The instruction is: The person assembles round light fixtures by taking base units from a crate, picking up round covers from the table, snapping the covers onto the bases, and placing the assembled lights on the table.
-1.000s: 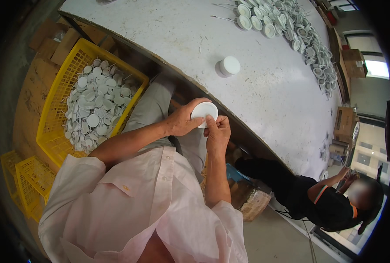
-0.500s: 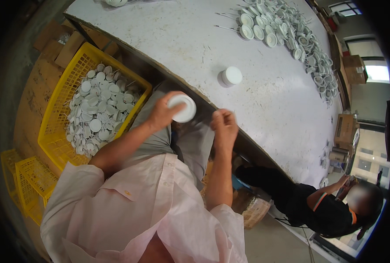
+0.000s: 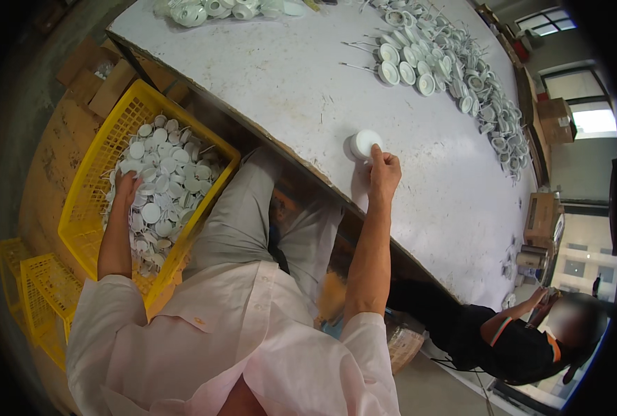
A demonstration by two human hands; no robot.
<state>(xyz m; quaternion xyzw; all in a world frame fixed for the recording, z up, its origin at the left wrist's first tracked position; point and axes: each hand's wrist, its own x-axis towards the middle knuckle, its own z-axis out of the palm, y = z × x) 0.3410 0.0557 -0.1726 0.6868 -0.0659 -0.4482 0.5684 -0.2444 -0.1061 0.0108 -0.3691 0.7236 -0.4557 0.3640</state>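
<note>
My left hand is down inside the yellow plastic basket, among many white round discs with short wires. Its thumb stands apart from the fingers, and some fingertips are hidden among the discs. On the table, a short white round stack or cap sits near the front edge. My right hand is at its right side, thumb and fingers closed on the rim.
The white table carries a long heap of white round parts with wires at the far right. Bagged white parts lie at the back left. More yellow baskets stand at lower left. A person in black sits at the right.
My left hand has gone from in front of me, where it held a white disc, into the basket. My right hand has moved up over the table to the white stack. The view has shifted slightly.
</note>
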